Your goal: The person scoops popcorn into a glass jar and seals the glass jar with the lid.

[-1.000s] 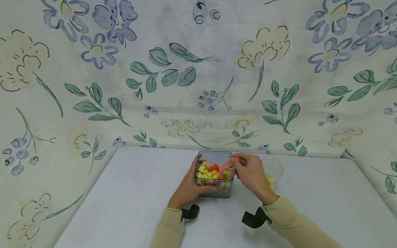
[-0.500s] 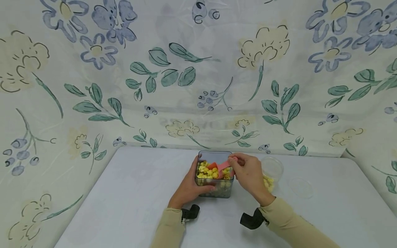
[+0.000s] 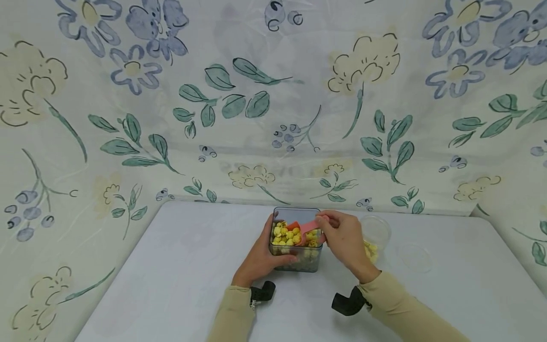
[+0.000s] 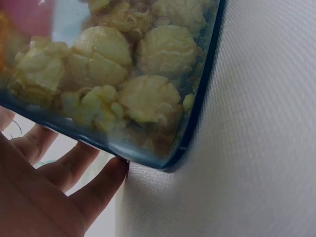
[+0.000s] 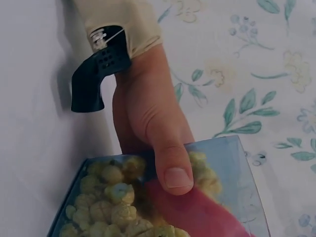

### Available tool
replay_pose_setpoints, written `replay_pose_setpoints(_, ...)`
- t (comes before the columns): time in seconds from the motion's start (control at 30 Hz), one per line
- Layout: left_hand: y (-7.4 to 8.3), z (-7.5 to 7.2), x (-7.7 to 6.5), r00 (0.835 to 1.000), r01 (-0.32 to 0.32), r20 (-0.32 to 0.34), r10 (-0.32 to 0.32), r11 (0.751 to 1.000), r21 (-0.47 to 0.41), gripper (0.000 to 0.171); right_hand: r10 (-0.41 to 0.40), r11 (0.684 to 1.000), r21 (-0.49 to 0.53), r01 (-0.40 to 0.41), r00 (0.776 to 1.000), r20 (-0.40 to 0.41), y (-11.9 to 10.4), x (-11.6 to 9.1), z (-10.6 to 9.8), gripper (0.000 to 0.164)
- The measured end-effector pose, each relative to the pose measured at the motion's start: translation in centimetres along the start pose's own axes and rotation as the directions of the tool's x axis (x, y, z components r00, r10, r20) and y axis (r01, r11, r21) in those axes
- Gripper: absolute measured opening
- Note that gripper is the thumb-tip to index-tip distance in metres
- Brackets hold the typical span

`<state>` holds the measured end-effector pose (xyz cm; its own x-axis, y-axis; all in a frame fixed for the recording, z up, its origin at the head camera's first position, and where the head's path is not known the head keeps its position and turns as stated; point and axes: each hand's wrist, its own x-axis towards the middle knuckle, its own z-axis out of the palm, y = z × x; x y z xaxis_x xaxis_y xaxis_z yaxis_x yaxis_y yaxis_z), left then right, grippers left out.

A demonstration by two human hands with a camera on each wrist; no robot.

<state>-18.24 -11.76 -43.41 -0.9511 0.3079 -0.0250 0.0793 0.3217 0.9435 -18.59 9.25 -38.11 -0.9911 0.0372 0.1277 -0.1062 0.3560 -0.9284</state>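
Observation:
A clear blue-grey square container (image 3: 297,261), partly filled with yellow popcorn (image 3: 285,235), stands on the table in the head view. My left hand (image 3: 258,259) grips its left side, thumb across the front; in the left wrist view the fingers (image 4: 98,190) lie along the container's edge. My right hand (image 3: 343,240) pinches the handle of a pink scoop (image 3: 310,227) at the container's right rim. The scoop's orange-red bowl end dips among the popcorn, its lower part hidden. In the right wrist view, the left thumb (image 5: 175,170) presses the container's wall.
Just right of my right hand is a clear round tub (image 3: 377,230) with some yellow pieces, partly hidden by that hand. Beside it lies a clear round lid (image 3: 414,258) on the white table (image 3: 179,266). A floral cloth (image 3: 295,95) hangs behind.
The right hand shifts slightly left, then a little back right. The scoop tilts flatter and its bowl sinks lower into the popcorn. The left hand and container stay nearly in place.

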Motion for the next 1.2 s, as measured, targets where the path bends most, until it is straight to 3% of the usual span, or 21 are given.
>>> replay_pose_setpoints(0.13, -0.3, 0.0, 0.1, 1.000, -0.009, 0.005, 0.009, 1.000, -0.015, 0.114, 0.092, 0.994, 0.058, -0.092, 0.996, -0.003, 0.3, 0.1, -0.1, 0.023)
replay_pose_setpoints(0.37, -0.5, 0.0, 0.2, 0.999, -0.042, 0.014, 0.042, 0.999, -0.008, 0.114, 0.078, 0.996, 0.050, -0.079, 0.997, 0.018, 0.1, 0.1, 0.4, 0.021)
replay_pose_setpoints(0.77, 0.0, 0.0, 0.0, 0.998, -0.057, 0.005, 0.057, 0.998, -0.010, 0.113, 0.225, 0.963, 0.136, -0.231, 0.972, 0.064, 0.1, 0.0, -0.6, 0.029)
replay_pose_setpoints(1.0, 0.1, -0.1, 0.0, 0.999, -0.039, 0.006, 0.039, 0.999, -0.009, 0.113, 0.313, 0.935, 0.158, -0.318, 0.948, 0.059, 0.1, 0.1, -1.0, 0.027)
replay_pose_setpoints(1.2, 0.3, 0.0, 0.0, 1.000, -0.014, -0.002, 0.014, 1.000, 0.001, 0.112, 0.334, 0.924, 0.177, -0.339, 0.941, 0.060, 0.4, 0.1, -1.5, 0.031)
